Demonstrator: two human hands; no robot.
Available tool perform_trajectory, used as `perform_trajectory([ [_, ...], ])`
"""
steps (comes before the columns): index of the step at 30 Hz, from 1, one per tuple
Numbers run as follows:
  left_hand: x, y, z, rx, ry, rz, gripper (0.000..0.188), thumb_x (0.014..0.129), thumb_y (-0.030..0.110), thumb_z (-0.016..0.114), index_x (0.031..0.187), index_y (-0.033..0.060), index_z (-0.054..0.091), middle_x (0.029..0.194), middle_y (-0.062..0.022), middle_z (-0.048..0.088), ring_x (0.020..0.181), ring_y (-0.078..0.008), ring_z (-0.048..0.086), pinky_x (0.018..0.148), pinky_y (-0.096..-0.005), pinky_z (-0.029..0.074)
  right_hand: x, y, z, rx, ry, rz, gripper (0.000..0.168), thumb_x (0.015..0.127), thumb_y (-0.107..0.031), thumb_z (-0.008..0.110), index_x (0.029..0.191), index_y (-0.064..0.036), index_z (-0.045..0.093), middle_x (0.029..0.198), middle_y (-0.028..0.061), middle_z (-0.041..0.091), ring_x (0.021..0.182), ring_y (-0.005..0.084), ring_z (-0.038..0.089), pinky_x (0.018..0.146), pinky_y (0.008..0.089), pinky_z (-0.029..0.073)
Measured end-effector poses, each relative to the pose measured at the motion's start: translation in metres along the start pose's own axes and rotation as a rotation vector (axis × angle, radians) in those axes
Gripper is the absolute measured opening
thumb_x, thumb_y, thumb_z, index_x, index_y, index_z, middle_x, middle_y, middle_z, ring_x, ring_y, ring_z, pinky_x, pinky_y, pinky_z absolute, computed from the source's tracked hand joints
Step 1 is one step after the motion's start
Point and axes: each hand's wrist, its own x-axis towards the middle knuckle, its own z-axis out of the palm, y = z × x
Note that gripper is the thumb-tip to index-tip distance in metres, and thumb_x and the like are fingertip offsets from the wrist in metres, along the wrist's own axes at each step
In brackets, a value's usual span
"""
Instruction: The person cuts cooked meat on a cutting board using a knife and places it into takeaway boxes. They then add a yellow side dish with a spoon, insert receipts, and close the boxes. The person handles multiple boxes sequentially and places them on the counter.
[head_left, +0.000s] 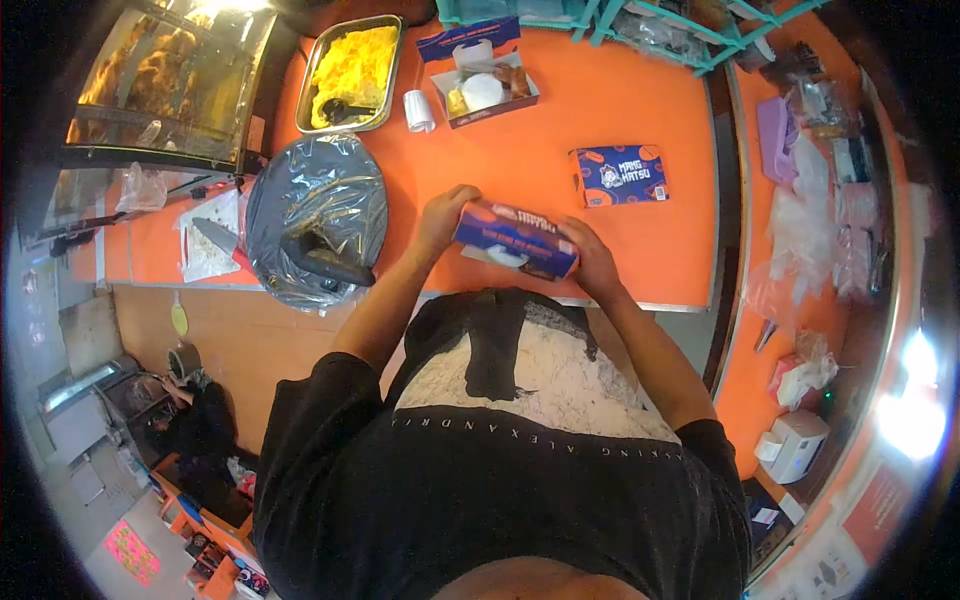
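Observation:
Between my left hand (446, 217) and my right hand (592, 255) is a printed blue-and-orange cardboard food box (517, 236), held at its two ends near the counter's front edge. Its lid is partly raised, and something white shows inside. Beyond it on the orange counter (510, 161) stands an open food box (491, 94) with a white mound, a yellow portion and brown pieces. A closed printed box (621, 176) lies to the right. A white paper cup (418, 111) is beside the open box.
At the left are a metal tray of yellow food (352, 64) with a black scoop, a plastic-covered round board (319, 210) with a black-handled tool, a knife (221, 240) and a glass display case (172, 82). Teal baskets (660, 41) line the back. A person (199, 412) is at lower left.

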Motion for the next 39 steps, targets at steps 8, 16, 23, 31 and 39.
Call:
perform_trajectory([
  [8, -0.035, -0.004, -0.025, 0.276, -0.08, -0.116, 0.049, 0.084, 0.01, 0.064, 0.132, 0.0102, 0.054, 0.118, -0.0207, 0.061, 0.102, -0.0347, 0.062, 0.086, -0.0401, 0.053, -0.011, -0.004, -0.016, -0.546, -0.187, -0.289, 0.059, 0.084, -0.017, 0.067, 0.139, -0.028, 0.051, 0.145, 0.0163, 0.041, 0.127, 0.0382, 0.049, 0.103, 0.0477, 0.043],
  [16, -0.044, 0.029, 0.037, -0.16, -0.129, -0.323, 0.056, 0.091, 0.017, 0.066, 0.137, -0.0047, 0.042, 0.126, -0.0233, 0.057, 0.114, -0.0289, 0.058, 0.097, -0.0398, 0.047, -0.035, -0.028, 0.032, -0.044, 0.19, -0.032, 0.069, 0.083, -0.037, 0.07, 0.14, -0.008, 0.046, 0.139, 0.0207, 0.042, 0.128, 0.0417, 0.042, 0.11, 0.0511, 0.033],
  [23, -0.033, 0.022, 0.02, -0.71, -0.346, -0.836, 0.036, 0.09, 0.018, 0.068, 0.123, 0.0087, 0.057, 0.11, -0.0062, 0.063, 0.097, -0.0195, 0.064, 0.074, -0.03, 0.055, -0.055, -0.033, 0.03, 0.751, 0.323, 0.763, 0.076, 0.08, -0.021, 0.077, 0.144, -0.008, 0.038, 0.122, 0.0144, 0.061, 0.111, 0.0255, 0.061, 0.095, 0.0378, 0.05],
  [31, -0.003, 0.076, 0.02, -0.723, -0.761, -0.761, 0.034, 0.097, 0.027, 0.057, 0.124, 0.006, 0.053, 0.115, -0.0123, 0.062, 0.099, -0.0266, 0.063, 0.077, -0.0399, 0.057, -0.076, 0.011, 0.047, 0.664, 0.556, 0.742, 0.054, 0.085, -0.027, 0.075, 0.13, -0.007, 0.052, 0.109, 0.0143, 0.066, 0.095, 0.0222, 0.067, 0.082, 0.0352, 0.053],
  [39, 0.012, 0.145, 0.087, -0.802, -0.625, -0.892, 0.037, 0.096, 0.029, 0.058, 0.125, 0.0067, 0.053, 0.115, -0.0119, 0.062, 0.1, -0.0265, 0.062, 0.079, -0.0407, 0.056, -0.304, -0.052, -0.127, 0.506, 1.078, 0.728, 0.023, 0.096, -0.024, 0.058, 0.104, -0.004, 0.065, 0.094, 0.0105, 0.068, 0.09, 0.0232, 0.065, 0.083, 0.0379, 0.052],
])
